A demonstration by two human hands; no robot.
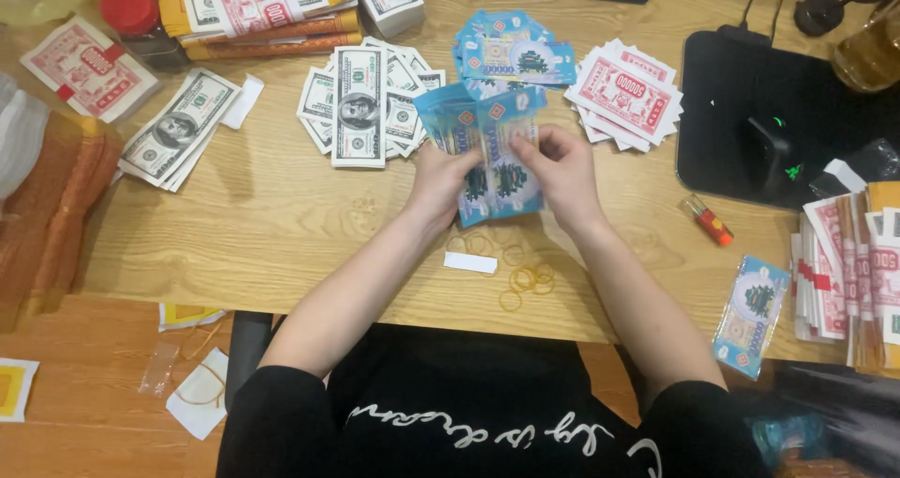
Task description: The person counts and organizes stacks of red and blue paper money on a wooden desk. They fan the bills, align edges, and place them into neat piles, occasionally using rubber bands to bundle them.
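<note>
Fingers of the left hand (439, 180) and right hand (561, 171) are closed around a fanned stack of blue paper notes (489, 150), held above the wooden table (281, 225), near yellow rubber bands (525, 281).

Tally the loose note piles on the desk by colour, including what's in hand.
Blue: 3, the fan held by left hand and right hand, pile, wrapped pack
Green-grey: 2
Red: 2
Total: 7
</note>
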